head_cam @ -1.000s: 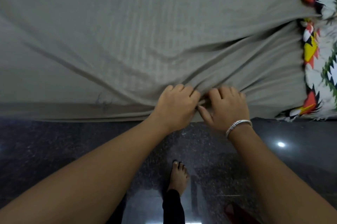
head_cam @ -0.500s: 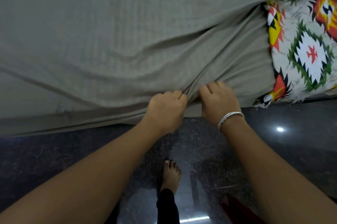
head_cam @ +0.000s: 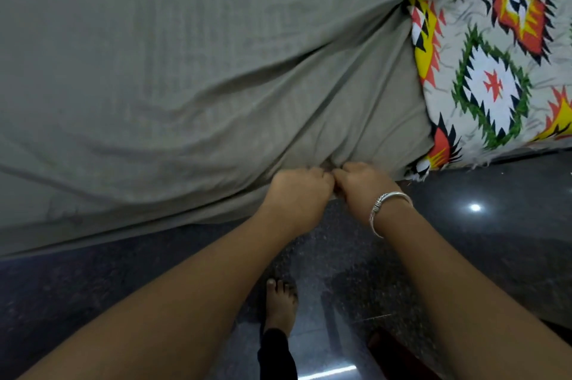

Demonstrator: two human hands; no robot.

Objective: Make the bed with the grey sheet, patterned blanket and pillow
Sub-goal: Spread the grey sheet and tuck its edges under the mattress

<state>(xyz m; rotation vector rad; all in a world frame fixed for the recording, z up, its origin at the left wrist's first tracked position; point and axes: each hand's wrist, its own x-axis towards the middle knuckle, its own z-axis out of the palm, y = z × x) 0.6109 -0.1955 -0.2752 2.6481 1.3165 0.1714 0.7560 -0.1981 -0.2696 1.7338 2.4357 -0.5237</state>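
The grey sheet covers the bed and fills most of the view, with folds running down to its near edge. My left hand and my right hand are side by side at that edge, both gripping a bunch of the sheet. A silver bangle sits on my right wrist. The patterned blanket, white with orange, yellow and green shapes, lies crumpled on the bed at the upper right, overlapping the sheet. No pillow is in view.
Below the bed's edge lies a dark polished stone floor with a light reflected in it. My bare foot stands on the floor under my hands. Something dark red lies at the bottom right.
The view has swung right, bringing more of the patterned blanket into sight. My hands have drawn together, knuckles touching, and the sheet's folds now bunch toward them.
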